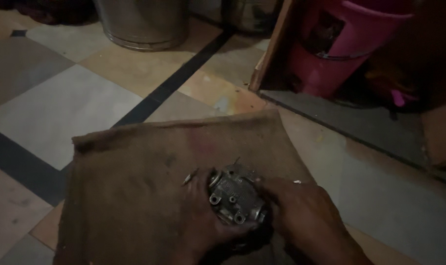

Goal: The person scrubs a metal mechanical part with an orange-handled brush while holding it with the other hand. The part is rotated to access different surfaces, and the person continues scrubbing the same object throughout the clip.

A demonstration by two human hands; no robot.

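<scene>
A grey cast-metal machine part [235,195] with bolt lugs and a round opening sits over a brown burlap sack [134,186] spread on the floor. My left hand [203,221] cups the part from below and the left, fingers curled around its lower edge. From the right, my right hand [301,216] presses its fingers against the part's side. A small metal piece [189,176], maybe a screw, lies on the sack just left of the part.
The floor is tiled in grey, tan and white with dark strips [174,81]. A steel bucket [142,22] stands at the back. At the back right are a pink plastic bucket [345,44] and a wooden board [272,49].
</scene>
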